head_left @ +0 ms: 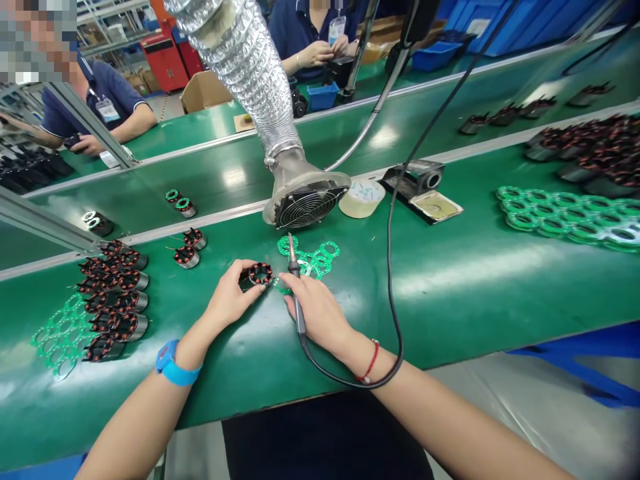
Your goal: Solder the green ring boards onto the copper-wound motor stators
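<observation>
My left hand (pixel 233 293) is closed round a motor stator (pixel 261 273) with black insulation and copper windings, held at the green bench top. Close beside it, my right hand (pixel 320 310) grips a soldering iron (pixel 299 307) whose tip points away from me. A green ring-shaped circuit board (pixel 283 285) shows at the right fingertips, between the stator and the iron; the fingers partly hide it. Just beyond the right hand lies a loose group of green ring boards (pixel 320 260).
A fume extractor (pixel 307 207) hangs ahead, near a tape roll (pixel 362 199) and an iron stand (pixel 420 190). Stators (pixel 115 300) and ring boards (pixel 63 330) sit left; more boards (pixel 560 217) and stators (pixel 600 150) lie right. The iron's cable (pixel 393 287) loops over my right forearm. Co-workers sit opposite.
</observation>
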Motion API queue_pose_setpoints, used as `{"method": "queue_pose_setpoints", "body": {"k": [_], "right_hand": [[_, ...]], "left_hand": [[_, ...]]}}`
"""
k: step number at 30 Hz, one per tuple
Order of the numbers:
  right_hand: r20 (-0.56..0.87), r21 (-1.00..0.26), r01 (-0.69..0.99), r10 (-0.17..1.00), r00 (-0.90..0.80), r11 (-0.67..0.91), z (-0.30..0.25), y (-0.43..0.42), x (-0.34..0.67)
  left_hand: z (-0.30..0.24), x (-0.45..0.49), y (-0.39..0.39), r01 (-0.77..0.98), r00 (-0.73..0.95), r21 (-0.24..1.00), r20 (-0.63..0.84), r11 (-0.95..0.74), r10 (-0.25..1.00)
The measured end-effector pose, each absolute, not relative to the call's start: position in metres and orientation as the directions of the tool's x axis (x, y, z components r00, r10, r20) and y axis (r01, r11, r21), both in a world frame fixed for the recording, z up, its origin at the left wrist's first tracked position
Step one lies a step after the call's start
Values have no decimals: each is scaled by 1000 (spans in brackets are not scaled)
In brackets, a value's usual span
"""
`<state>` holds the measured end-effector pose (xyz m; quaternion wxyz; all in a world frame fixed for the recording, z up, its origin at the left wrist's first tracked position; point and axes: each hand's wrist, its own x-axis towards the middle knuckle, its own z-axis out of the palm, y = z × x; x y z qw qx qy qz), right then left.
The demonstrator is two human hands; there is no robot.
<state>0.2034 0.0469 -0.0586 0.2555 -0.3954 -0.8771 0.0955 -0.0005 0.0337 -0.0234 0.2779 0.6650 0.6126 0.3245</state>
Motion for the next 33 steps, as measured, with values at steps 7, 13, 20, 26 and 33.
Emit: {"method": "queue_pose_setpoints", "body": {"k": [7, 13, 20, 26, 33], "right_hand": [[333, -375, 593, 701, -631, 713, -57, 50, 203], [402, -421, 603, 735, -546, 678, -58, 48, 208], [481, -666, 442, 798, -362, 601, -36, 35, 239], [390, -798, 417, 901, -190, 434, -40, 22, 258], [175, -919, 324, 969, -176, 225, -37, 24, 257]], "left_hand": [[-6, -16, 12, 656, 130, 746, 38, -115, 991], [3, -11, 11, 784, 392, 525, -2, -333, 920], [-13, 12, 9, 743, 328, 606, 44, -286, 944], [-23, 21, 8, 794, 164, 560, 175, -236, 971], [-27, 16, 13, 800, 127, 550, 236, -240, 963]]}}
